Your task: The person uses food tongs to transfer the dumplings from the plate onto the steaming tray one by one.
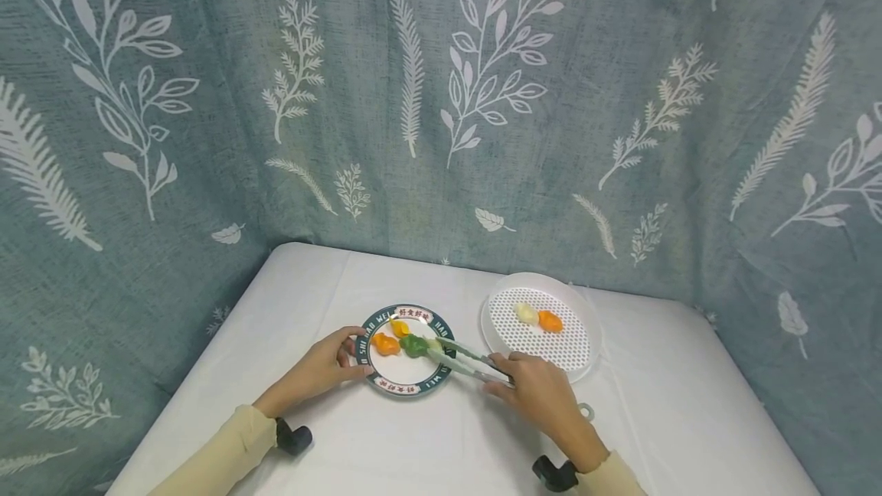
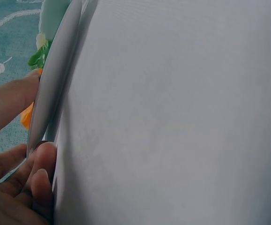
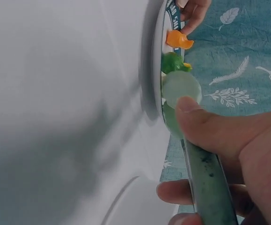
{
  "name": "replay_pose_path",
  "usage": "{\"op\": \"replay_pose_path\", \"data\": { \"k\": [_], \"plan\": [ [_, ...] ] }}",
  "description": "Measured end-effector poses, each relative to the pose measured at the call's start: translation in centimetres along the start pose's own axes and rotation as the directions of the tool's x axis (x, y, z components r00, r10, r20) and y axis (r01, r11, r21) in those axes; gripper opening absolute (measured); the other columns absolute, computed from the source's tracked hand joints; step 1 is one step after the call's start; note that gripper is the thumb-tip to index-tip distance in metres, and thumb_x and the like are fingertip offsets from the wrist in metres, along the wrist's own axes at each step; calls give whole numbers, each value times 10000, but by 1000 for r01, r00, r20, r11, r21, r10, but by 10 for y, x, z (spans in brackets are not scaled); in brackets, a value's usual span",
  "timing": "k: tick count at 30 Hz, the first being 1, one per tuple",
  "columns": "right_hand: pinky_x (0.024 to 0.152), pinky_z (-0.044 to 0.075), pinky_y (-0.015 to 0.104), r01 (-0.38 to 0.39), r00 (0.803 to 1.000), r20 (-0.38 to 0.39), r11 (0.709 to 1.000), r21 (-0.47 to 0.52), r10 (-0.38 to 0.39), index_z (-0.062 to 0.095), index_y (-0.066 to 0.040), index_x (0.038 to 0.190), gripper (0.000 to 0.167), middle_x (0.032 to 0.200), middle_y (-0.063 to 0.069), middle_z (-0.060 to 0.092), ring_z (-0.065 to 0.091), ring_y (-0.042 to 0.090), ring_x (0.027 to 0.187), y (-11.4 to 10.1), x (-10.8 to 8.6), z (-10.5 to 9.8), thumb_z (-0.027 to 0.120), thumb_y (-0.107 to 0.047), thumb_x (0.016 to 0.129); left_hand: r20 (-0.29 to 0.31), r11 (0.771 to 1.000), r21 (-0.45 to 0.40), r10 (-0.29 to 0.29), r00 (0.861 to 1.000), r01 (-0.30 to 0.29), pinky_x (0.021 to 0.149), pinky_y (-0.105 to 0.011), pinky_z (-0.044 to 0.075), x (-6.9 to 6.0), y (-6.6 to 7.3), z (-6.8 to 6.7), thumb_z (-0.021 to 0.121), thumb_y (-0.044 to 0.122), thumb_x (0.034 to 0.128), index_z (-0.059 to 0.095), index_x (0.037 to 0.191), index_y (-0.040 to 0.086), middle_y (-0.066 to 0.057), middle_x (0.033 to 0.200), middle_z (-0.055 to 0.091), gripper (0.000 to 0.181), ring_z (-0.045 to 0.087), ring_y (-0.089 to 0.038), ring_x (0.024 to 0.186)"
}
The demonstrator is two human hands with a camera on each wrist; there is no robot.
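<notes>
My left hand (image 1: pixel 329 367) pinches the left rim of a round plate (image 1: pixel 398 387) with a dark green lettered border; the left wrist view shows the thumb over the rim and fingers underneath. On the plate lie an orange toy pepper (image 1: pixel 386 344), a yellow one (image 1: pixel 400 329) and a green one (image 1: pixel 414 346). Kitchen tongs (image 1: pixel 465 359) with pale green tips are gripped in my right hand (image 1: pixel 540 393). Their tips reach over the plate's right side, at a pale piece (image 1: pixel 432 345) beside the green pepper. Whether they clamp it I cannot tell.
Behind my right hand stands a round white strainer (image 1: pixel 595 335) with a perforated bottom. It contains a pale yellow piece (image 1: pixel 527 313) and an orange piece (image 1: pixel 550 321). A white cloth covers the table (image 1: pixel 386 450); a leaf-patterned curtain (image 1: pixel 427 197) hangs along its back and sides.
</notes>
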State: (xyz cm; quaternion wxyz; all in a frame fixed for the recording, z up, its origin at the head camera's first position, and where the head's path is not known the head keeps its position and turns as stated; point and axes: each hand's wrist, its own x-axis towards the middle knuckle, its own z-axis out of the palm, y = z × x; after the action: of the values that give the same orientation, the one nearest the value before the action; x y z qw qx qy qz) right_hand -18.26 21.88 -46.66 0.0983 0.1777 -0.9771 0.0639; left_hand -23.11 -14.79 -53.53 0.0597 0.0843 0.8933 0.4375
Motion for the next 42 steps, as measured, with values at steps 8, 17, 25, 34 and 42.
{"op": "replay_pose_path", "data": {
  "k": [8,17,25,34,42],
  "plan": [
    [497,304,258,8,999,-37,998,70,-6,808,-202,1133,419,628,-151,425,348,64,551,6,-3,5,859,-448,797,2,1000,5,-25,1000,25,659,-309,444,1,1,2,890,350,811,546,1437,145,14,1000,567,743,518,-145,783],
    [551,352,283,-39,998,-46,986,163,47,781,-154,1207,481,696,-112,595,404,87,602,19,-6,-1,864,-407,806,-1,1000,-10,1,1000,-1,655,-301,443,-1,1,-2,885,327,819,550,1427,124,19,1000,567,723,520,-145,783],
    [536,365,258,-73,994,-60,979,190,86,752,-102,1246,559,672,-129,507,400,84,581,26,-8,-6,861,-428,806,0,1000,-11,3,1000,-3,654,-299,438,-1,1,-3,885,320,820,555,1421,124,20,992,566,713,519,-145,778],
    [510,344,251,-55,991,-108,982,181,75,748,-68,1240,548,644,-138,488,381,65,571,40,-18,-17,831,-435,840,6,1000,-6,3,1000,-3,654,-305,440,0,1,-2,881,328,824,548,1430,127,20,992,566,721,517,-146,775],
    [517,334,281,-133,981,-116,976,173,154,734,-98,1278,551,634,-92,457,393,102,599,61,-29,-29,813,-452,862,4,1000,-5,1,1000,-1,652,-306,438,0,0,-2,885,323,820,552,1426,124,19,988,564,719,515,-148,777]
  ]
}}
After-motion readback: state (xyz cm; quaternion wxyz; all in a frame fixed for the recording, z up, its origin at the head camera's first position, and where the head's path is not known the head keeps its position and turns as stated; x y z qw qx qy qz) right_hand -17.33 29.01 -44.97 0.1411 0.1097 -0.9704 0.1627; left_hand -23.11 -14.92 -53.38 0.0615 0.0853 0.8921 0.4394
